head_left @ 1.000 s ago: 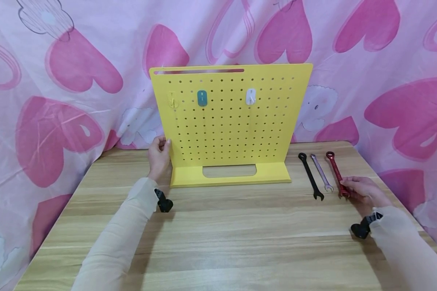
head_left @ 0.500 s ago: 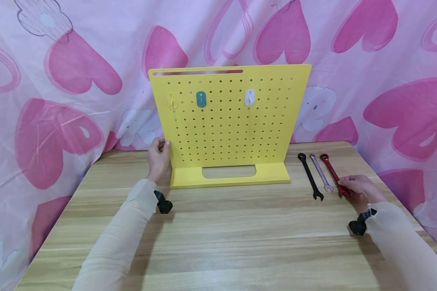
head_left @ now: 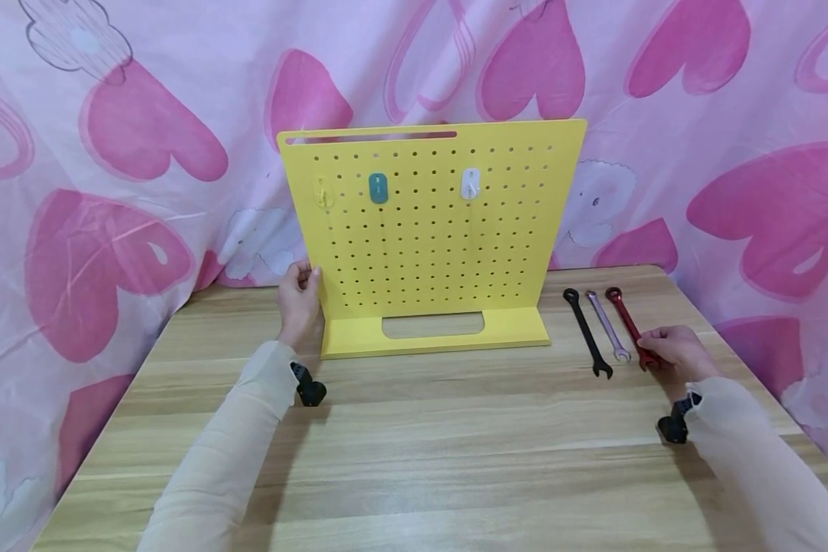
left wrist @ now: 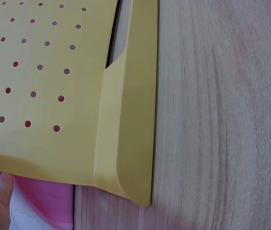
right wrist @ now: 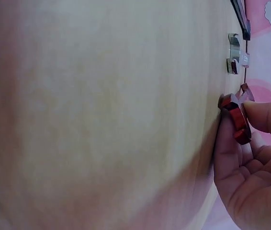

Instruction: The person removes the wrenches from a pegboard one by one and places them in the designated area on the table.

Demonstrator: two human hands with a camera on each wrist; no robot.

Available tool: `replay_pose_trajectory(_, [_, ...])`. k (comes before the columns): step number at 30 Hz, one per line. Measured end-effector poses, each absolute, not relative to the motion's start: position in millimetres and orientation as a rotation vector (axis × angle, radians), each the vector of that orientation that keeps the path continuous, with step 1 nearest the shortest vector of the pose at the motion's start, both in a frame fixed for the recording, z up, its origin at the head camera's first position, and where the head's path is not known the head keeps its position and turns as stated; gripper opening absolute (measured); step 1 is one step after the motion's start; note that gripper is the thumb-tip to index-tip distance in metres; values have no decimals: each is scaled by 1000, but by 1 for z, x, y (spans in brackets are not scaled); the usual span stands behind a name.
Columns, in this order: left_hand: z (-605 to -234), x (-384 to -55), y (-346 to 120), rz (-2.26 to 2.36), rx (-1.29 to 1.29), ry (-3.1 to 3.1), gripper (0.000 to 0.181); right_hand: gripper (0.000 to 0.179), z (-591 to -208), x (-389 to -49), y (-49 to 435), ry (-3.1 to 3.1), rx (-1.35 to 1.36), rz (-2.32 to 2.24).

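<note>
A yellow pegboard (head_left: 428, 238) stands upright on its base at the back of the table. My left hand (head_left: 298, 303) grips the board's left edge low down, thumb on the front and fingers curled behind. At the right, my right hand (head_left: 679, 351) pinches the open end of a red wrench (head_left: 624, 314). In the right wrist view, thumb and fingers close on the red wrench's jaw end (right wrist: 236, 117), which is tilted. Left of it lie a small silver wrench (head_left: 607, 326) and a black wrench (head_left: 586, 331), neither touched.
On the board's upper part sit a yellow hook (head_left: 323, 192), a teal hook (head_left: 378, 188) and a white hook (head_left: 471, 184). The wooden table (head_left: 414, 445) reaches forward from the board. A pink heart-patterned cloth (head_left: 145, 115) hangs behind.
The red wrench's ring end has swung left, toward the silver wrench, with my right hand moving slightly left and away from me. My left hand keeps its grip on the board.
</note>
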State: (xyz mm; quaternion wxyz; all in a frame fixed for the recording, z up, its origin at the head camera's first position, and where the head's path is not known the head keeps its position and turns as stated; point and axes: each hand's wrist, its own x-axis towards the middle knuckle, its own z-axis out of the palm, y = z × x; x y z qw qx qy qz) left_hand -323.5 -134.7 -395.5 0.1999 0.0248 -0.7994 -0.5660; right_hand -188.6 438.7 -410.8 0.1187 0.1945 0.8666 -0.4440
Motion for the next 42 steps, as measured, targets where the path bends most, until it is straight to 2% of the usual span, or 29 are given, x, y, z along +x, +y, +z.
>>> replay_pose_trajectory(13, [-394, -322, -137, -1599, 94, -2241, 25, 27, -416, -192, 433, 2559, 624, -1280])
replay_pose_trajectory(33, [-395, -322, -138, -1561, 79, -2240, 24, 23, -416, -194, 430, 2703, 538, -1098])
replay_pose_trajectory(38, [-396, -324, -138, -1594, 95, -2232, 25, 27, -415, -192, 430, 2710, 488, -1081])
replay_pose_trajectory(42, [-398, -323, -141, -1631, 89, -2237, 32, 33, -415, -190, 428, 2741, 408, -1012])
